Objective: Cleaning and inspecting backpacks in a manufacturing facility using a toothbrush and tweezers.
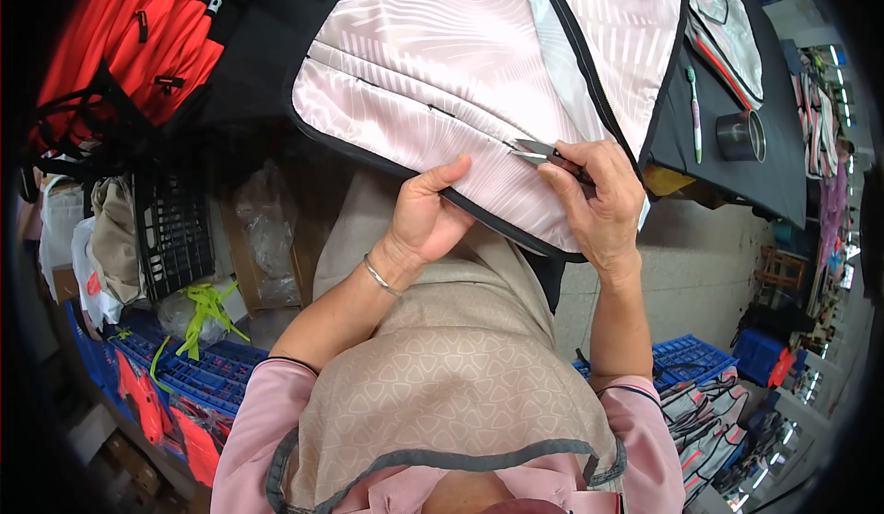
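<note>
A large pale pink patterned fabric bag piece [442, 17] with black edging lies in front of me, its lower part over my lap. A long black zipper [589, 63] runs down its right side, and a seam with short dark gaps crosses its lower left. My right hand [603, 196] is closed around small thread snips [543, 153], whose blades point left and touch the fabric at the end of that seam. Along the near black edge, my left hand [428, 210] pinches the bag piece, thumb on top and fingers beneath, mostly hidden.
Red bags [138, 35] with black straps are piled at the far left. A toothbrush [695, 113] and a metal cup [740, 136] stand on the dark table [783, 164] at right. A black crate [175, 228] and blue crates [700, 357] flank me below.
</note>
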`<state>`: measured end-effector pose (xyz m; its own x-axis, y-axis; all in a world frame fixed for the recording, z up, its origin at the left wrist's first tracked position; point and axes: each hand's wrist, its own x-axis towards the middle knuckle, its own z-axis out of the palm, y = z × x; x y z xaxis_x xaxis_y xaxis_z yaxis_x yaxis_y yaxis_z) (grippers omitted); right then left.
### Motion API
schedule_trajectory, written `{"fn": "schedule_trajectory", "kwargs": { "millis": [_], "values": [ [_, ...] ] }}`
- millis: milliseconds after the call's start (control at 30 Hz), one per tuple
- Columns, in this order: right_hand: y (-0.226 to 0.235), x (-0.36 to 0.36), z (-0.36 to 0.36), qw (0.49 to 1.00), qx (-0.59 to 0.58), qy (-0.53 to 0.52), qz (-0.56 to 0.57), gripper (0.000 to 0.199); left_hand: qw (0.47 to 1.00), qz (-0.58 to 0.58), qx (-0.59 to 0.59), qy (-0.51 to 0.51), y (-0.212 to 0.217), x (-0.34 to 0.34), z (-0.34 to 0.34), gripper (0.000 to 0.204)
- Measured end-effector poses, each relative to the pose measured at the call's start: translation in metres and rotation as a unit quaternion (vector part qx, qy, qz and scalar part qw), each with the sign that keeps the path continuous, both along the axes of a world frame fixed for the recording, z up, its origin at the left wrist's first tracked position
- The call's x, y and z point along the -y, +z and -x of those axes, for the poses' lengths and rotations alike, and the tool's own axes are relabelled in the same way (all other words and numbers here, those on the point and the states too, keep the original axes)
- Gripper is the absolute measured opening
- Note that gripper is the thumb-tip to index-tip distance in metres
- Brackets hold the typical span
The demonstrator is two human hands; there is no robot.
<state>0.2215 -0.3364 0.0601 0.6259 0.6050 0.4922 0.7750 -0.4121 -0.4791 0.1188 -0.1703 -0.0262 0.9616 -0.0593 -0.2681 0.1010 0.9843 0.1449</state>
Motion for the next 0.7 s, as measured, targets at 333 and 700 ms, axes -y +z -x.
{"fn": "schedule_trajectory", "kwargs": {
  "millis": [333,700],
  "values": [
    [0.0009,0.0029,-0.0018,1.0,-0.015,0.003,0.008,0.021,1.0,0.023,0.016,0.002,-0.0006,0.0009,-0.0016,0.048],
    [-0.0042,-0.0049,-0.0014,0.998,0.063,-0.005,0.013,0.022,1.0,0.024,0.011,0.006,0.0002,0.0018,-0.0012,0.048]
  ]
}}
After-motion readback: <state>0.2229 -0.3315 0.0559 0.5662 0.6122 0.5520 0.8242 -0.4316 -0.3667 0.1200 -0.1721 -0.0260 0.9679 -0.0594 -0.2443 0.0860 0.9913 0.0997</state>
